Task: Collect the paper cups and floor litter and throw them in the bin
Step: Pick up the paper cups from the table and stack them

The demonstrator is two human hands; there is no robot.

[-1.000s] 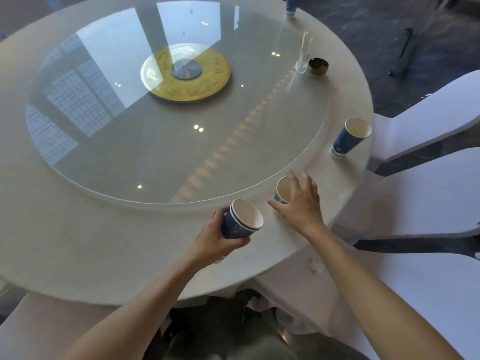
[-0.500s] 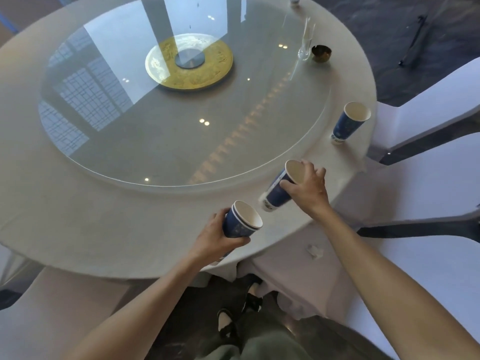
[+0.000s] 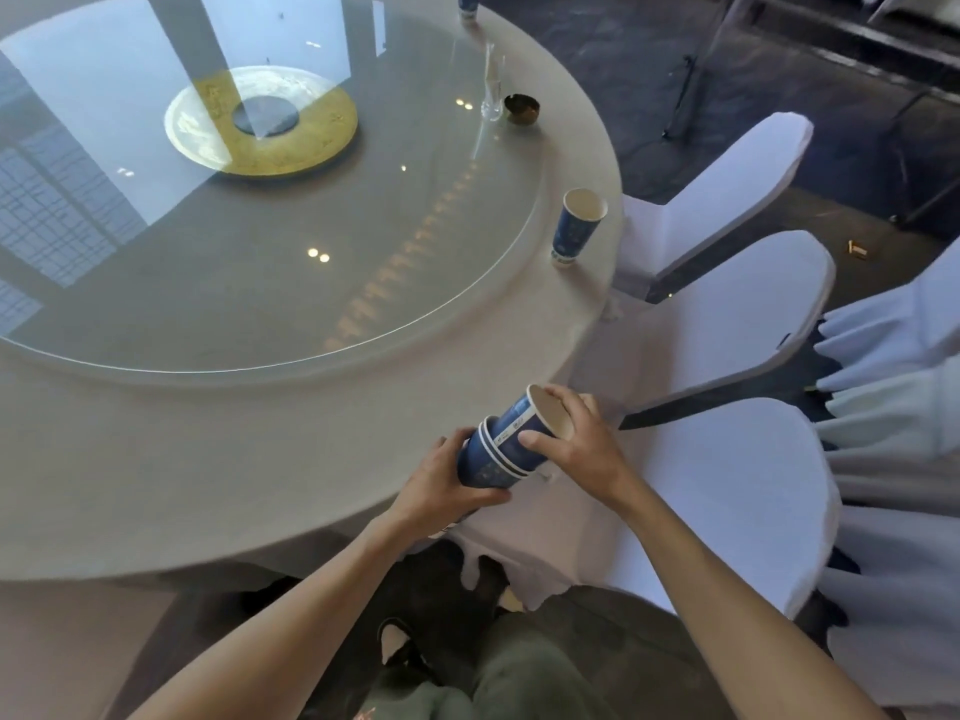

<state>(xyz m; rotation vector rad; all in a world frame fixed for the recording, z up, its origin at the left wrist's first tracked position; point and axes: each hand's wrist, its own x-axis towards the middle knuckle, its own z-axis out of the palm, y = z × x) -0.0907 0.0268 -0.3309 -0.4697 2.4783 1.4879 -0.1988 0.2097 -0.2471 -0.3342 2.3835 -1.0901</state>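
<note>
Round surface under a pale cloth, with a glass turntable set on it; that turntable serves as landmark.

Stack of blue paper cups held tilted over the surface's edge, on the near-right side of the turntable, mouth pointing up and to the right. At least two rims show nested on the stack. Left hand wraps the lower end, fingers closed around the outer cup. Right hand grips the upper cup, thumb on its blue wall, fingers curled over the open rim. Both hands are clamped on the same stack.

One lone blue paper cup stands upright just right of the turntable, near the surface's edge, well apart from the hands. Another blue cup is cut off by the frame beyond the turntable's far-right rim.

A clear glass holder and a small dark ashtray sit beside each other just past the turntable's far-right rim. Gold disc lies at the turntable's centre.

White-covered chairs line up right of the turntable, beyond the surface. Small scrap of litter lies on the dark floor further right of them.
</note>
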